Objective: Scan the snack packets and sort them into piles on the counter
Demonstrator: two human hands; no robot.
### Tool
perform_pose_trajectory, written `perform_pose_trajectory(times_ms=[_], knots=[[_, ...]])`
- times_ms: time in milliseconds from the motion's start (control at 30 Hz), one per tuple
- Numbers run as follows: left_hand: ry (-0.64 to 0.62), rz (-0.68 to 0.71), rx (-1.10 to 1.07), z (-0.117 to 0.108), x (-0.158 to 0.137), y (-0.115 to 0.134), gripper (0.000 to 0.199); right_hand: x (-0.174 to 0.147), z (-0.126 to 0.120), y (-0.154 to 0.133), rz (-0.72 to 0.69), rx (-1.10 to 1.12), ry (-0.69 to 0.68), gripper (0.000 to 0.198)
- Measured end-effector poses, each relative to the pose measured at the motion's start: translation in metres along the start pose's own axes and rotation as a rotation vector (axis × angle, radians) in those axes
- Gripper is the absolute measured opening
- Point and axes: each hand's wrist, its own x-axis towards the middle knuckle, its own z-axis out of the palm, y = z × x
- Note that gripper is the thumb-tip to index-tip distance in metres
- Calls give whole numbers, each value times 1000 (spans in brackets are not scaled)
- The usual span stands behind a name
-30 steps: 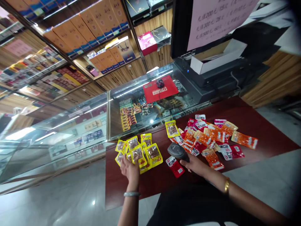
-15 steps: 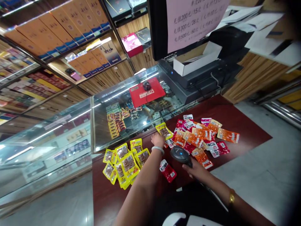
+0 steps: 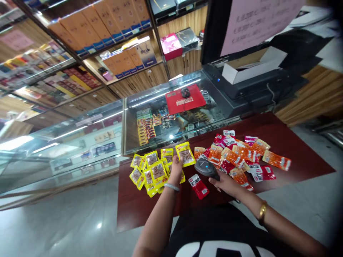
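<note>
My left hand (image 3: pixel 177 169) grips a yellow snack packet (image 3: pixel 185 155) by its lower left edge, holding it above the table. My right hand (image 3: pixel 222 182) is closed round the handle of a dark barcode scanner (image 3: pixel 205 167), whose head points left, close to the yellow packet. A blue light glows on top of the scanner. Left of my left hand lies a pile of yellow snack packets (image 3: pixel 154 175). Beyond the scanner, to the right, orange and red packets (image 3: pixel 241 155) are heaped. One red packet (image 3: pixel 198 187) lies apart, between my forearms.
The dark red table (image 3: pixel 134 214) adjoins a glass display counter (image 3: pixel 131 142) bearing a red mat (image 3: pixel 174 103) and a computer mouse (image 3: pixel 184 92). A monitor (image 3: pixel 215 32) with a pink notice and a white open box (image 3: pixel 241 76) stand at the back right. Shelves of boxes line the wall.
My left hand has brought the yellow packet leftward, away from the orange and red heap, toward the yellow pile. The scanner stays in my right hand. The whole view has shifted.
</note>
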Motion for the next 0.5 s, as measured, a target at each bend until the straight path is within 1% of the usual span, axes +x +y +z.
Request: perform_pose_trajectory(times_ms=[67, 167, 300, 433, 500], knots=[[35, 11, -58, -12, -5, 2, 33, 2, 13, -4, 0, -7, -72, 69], [39, 36, -112, -28, -13, 1, 32, 4, 31, -6, -10, -41, -129, 72], [16, 0, -125, -44, -23, -5, 36, 7, 45, -8, -42, -127, -134, 65], [29, 52, -43, -50, -31, -8, 33, 10, 53, -9, -102, -179, -122, 62], [64, 61, 14, -50, -34, -8, 34, 10, 55, -8, -116, -188, -124, 63]])
